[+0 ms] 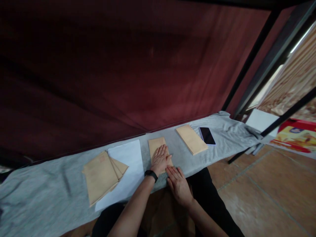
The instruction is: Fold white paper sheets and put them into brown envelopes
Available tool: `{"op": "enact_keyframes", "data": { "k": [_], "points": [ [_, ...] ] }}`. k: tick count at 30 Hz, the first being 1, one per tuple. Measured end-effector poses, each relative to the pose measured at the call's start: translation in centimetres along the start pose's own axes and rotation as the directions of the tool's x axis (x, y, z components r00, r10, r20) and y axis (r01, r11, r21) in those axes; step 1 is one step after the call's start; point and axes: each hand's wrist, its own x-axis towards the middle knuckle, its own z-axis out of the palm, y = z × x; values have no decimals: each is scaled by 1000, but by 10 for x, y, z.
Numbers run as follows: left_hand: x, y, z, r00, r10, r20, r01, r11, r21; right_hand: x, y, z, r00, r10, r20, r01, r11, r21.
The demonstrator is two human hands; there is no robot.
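A brown paper envelope (pixel 155 144) lies on the grey cloth in front of me. My left hand (pixel 160 159), with a dark band at its wrist, rests flat on the envelope, fingers stretched out. At the near right corner of the same envelope, my right hand (pixel 178 184) touches its edge with extended fingers. To the right lies a neat stack of brown envelopes (pixel 192 140). On the left, a loose pile of brown envelopes (pixel 100 176) overlaps white paper sheets (pixel 132 164).
Beside the right stack sits a dark-screened phone (pixel 207 136). Grey cloth (pixel 49 191) covers the narrow bench. A dark red panel (pixel 148 65) rises behind it. Black metal bars (pixel 251 59) stand at the right, near a red and yellow box (pixel 296 135) beyond the tiled floor (pixel 266 191).
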Motion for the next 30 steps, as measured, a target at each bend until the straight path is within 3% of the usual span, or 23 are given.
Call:
{"op": "enact_keyframes", "data": {
  "k": [8,15,23,30],
  "points": [
    [19,-9,1,991,-131,-38,133,990,55,0,-1,-1,1000,10,6,-10,1000,-16],
    [19,-19,1,971,-232,-50,236,968,86,1,-1,-1,1000,0,-16,0,1000,-11],
    [4,-22,-4,975,-214,-58,217,975,49,0,-1,-2,1000,-13,-18,13,1000,-3],
    [-28,-11,-4,981,-194,-23,195,980,31,-2,3,3,1000,-28,-3,28,1000,-11]
  ]
}}
